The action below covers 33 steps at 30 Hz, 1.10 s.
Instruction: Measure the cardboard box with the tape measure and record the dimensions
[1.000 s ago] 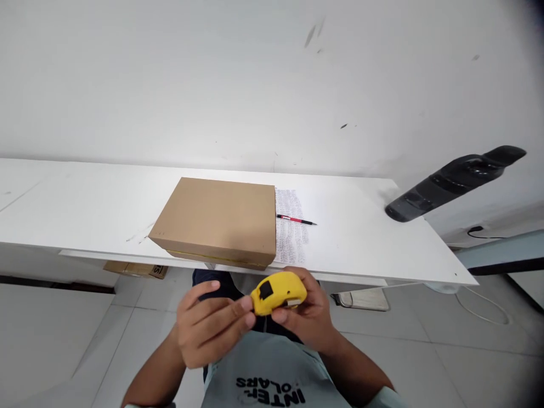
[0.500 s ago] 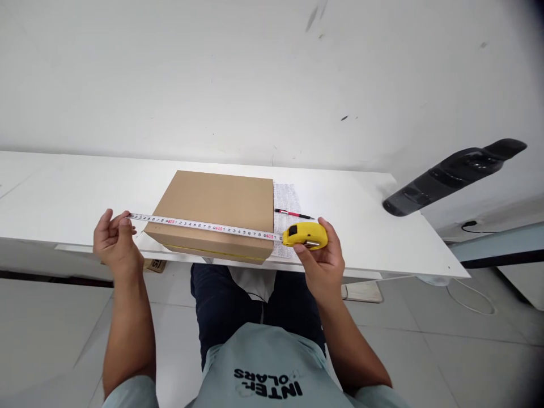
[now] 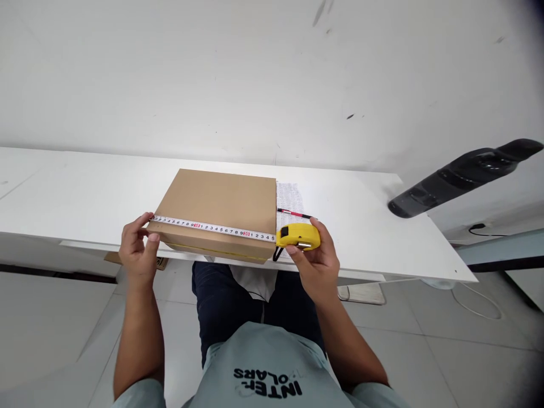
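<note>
A closed brown cardboard box (image 3: 221,204) lies on the white table (image 3: 76,192), its near side at the table's front edge. My right hand (image 3: 314,263) grips the yellow tape measure case (image 3: 297,236) just past the box's right near corner. The white tape blade (image 3: 212,228) stretches leftward across the box top along its near edge. My left hand (image 3: 138,249) pinches the blade's end at the box's left near corner.
A printed paper sheet (image 3: 291,198) lies under the box's right side, with a red and black pen (image 3: 295,214) on it. A black lamp head (image 3: 463,175) hangs over the table's right end. A flat carton (image 3: 159,262) lies on the tiled floor under the table.
The tape was pulled out from the case, first past the box's left side. My left hand has since come in to the left corner and my right hand to the right corner.
</note>
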{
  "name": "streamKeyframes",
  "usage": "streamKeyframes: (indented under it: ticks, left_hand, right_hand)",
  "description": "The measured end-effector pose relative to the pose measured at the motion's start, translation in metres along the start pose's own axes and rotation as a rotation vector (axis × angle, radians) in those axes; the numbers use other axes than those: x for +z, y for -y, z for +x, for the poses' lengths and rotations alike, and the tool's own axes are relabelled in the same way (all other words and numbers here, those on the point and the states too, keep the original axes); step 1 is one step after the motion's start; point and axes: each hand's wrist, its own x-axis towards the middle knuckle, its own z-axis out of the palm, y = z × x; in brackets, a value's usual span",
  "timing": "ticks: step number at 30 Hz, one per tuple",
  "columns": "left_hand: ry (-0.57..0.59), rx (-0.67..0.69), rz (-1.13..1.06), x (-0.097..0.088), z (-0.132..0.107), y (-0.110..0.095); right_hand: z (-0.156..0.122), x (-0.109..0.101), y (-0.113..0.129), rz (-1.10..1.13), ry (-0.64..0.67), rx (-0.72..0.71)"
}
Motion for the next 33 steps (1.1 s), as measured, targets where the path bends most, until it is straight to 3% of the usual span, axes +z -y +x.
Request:
streamKeyframes:
  ticks: [5,17,20,22,25,27,29,31,33]
  left_hand:
    - [0.024,0.168,0.042,-0.013,0.005,-0.007]
    - [0.063,0.131,0.043,-0.022,0.014,-0.022]
    - [-0.033,0.135,0.09,-0.025,0.015,-0.023]
    - [-0.126,0.211,0.147,-0.03,0.011,-0.028]
    - [-0.148,0.379,0.189,-0.034,-0.003,-0.055]
    - [-0.044,0.518,0.154,-0.029,-0.017,-0.086]
    - [0.136,0.668,0.084,-0.014,-0.032,-0.123]
    - [0.193,0.764,-0.048,0.009,-0.046,-0.155]
    - [0.191,0.788,-0.149,0.03,-0.061,-0.173]
  right_hand:
    - [-0.001,-0.002,-0.002,-0.009,0.01,-0.01]
    - [0.003,-0.004,-0.003,-0.044,0.066,-0.018]
    - [0.003,-0.002,0.002,-0.031,0.061,-0.008]
    - [0.003,-0.002,0.005,0.021,0.036,0.004]
    - [-0.003,-0.004,0.007,0.139,0.027,0.075]
    - [-0.011,-0.007,0.004,0.216,0.086,0.162]
    - [-0.023,-0.01,0.0,0.28,0.175,0.254]
    - [-0.035,-0.011,-0.004,0.324,0.252,0.323]
    - [-0.044,-0.013,-0.005,0.353,0.294,0.363]
